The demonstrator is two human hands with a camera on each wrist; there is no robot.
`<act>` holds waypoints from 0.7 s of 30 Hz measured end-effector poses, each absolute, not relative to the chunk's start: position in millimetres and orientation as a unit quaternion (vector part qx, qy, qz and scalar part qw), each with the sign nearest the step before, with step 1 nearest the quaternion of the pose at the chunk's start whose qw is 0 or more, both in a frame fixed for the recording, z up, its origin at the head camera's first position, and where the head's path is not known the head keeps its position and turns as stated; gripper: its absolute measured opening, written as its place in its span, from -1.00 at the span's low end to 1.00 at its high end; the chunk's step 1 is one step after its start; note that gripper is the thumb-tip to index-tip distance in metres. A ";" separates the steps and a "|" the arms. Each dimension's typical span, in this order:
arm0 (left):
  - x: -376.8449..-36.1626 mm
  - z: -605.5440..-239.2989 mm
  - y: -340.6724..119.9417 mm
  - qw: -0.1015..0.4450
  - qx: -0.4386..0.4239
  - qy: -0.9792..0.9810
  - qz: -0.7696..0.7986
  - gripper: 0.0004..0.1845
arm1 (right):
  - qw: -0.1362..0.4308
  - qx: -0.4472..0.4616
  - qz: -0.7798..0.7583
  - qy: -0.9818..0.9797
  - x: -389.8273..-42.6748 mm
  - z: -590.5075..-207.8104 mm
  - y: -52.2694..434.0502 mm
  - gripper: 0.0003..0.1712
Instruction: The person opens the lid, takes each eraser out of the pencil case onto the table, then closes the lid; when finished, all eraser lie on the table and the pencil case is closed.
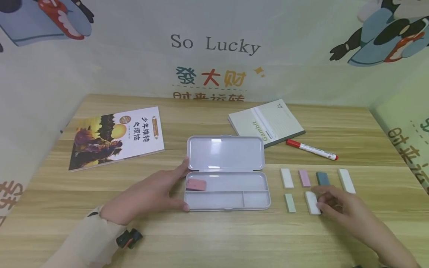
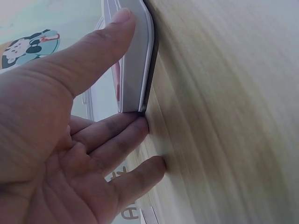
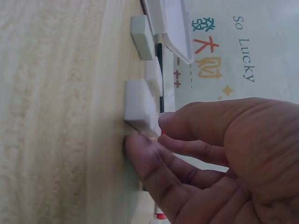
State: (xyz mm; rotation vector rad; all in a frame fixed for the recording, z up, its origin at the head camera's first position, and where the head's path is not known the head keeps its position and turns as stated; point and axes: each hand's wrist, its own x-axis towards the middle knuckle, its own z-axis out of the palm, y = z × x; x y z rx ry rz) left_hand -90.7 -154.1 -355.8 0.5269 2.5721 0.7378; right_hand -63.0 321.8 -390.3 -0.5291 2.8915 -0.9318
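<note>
Right now the right hand [image 1: 345, 208] is curled down over the white eraser [image 1: 312, 203], thumb and fingertips pinching its near end; in the right wrist view the block [image 3: 139, 105] is on the wooden table [image 1: 214, 238], not lifted that I can see. Its long axis runs away from the palm, roughly parallel to the fingers. It's a plain white rectangular bar, matte, squared edges.

Just beyond the fingertips: dark blue-grey eraser [image 1: 323, 178], pink eraser [image 1: 304, 178] beside it, then another white one [image 1: 286, 178]. To the hand's thumb side, a pale green eraser [image 1: 290, 203], near the held one but apart. On the outer side, a longer white eraser [image 1: 346, 181].

Key relation: the open pencil case [image 1: 228, 193] lies to the left of the right hand, past the green eraser, long axis crosswise to the held eraser. One pink eraser [image 1: 196, 184] is already in the upper-left compartment. Right hand is the one nearer the loose erasers.

Left hand [image 1: 151, 195] braces the case's left end: thumb against the end wall near the hinge, fingers straight and flat on the table by the near corner. Not gripping, just steadying.

Further out: red marker [image 1: 311, 149], green notebook [image 1: 266, 123], illustrated book [image 1: 115, 137] far left.
</note>
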 end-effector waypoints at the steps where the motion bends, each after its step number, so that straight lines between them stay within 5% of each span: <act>1: -90.5 -355.3 -154.3 0.206 0.190 0.923 0.266 0.31 | 0.028 -0.166 -0.294 0.941 -63.0 -387.6 320.5 -0.63; 12: -90.9 -353.9 -156.4 0.206 0.190 0.923 0.264 0.30 | -0.042 -0.215 -0.282 0.934 -87.9 -360.1 257.2 -0.80; 21: -90.2 -355.0 -155.7 0.208 0.195 0.919 0.274 0.29 | 0.066 -0.311 -0.317 0.893 -110.2 -352.3 185.0 -0.82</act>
